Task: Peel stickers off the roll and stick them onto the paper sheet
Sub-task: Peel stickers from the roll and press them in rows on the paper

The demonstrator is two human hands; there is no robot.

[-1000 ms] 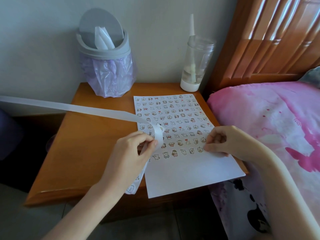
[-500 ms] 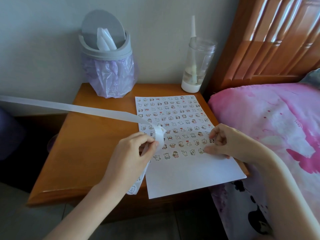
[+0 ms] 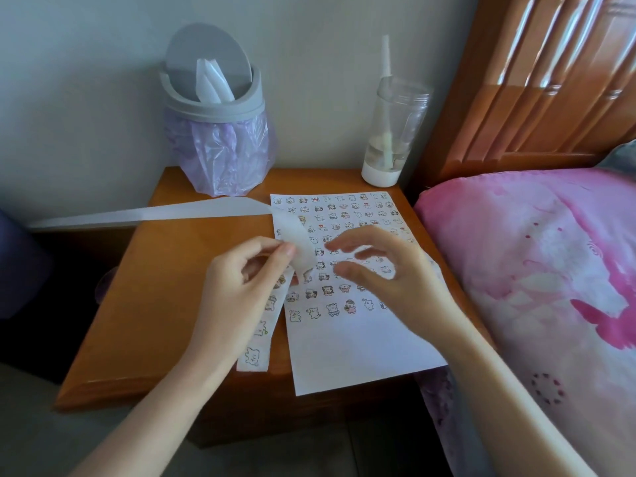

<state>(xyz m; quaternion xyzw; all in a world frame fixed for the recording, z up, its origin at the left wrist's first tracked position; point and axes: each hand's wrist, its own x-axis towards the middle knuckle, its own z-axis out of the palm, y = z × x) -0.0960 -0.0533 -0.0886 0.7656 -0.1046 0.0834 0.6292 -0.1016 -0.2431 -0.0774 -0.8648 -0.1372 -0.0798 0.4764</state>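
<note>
While left hand [image 3: 241,287] pinches the one strip [image 3: 257,352], right hand [image 3: 389,273] hovers splayed over the one sheet [image 3: 344,352], blurred, probably empty; one bin [image 3: 213,110] holds white scraps [image 3: 210,80].

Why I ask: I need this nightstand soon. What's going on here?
A person is putting stickers on a sheet on the nightstand. The left hand pinches the strip; its bare backing trails off to the left, and its stickered end runs down beside the sheet's left edge. The right hand hovers open over the sheet, blurred, with nothing visible in it. Rows of stickers cover most of the sheet; its near part is bare.
</note>
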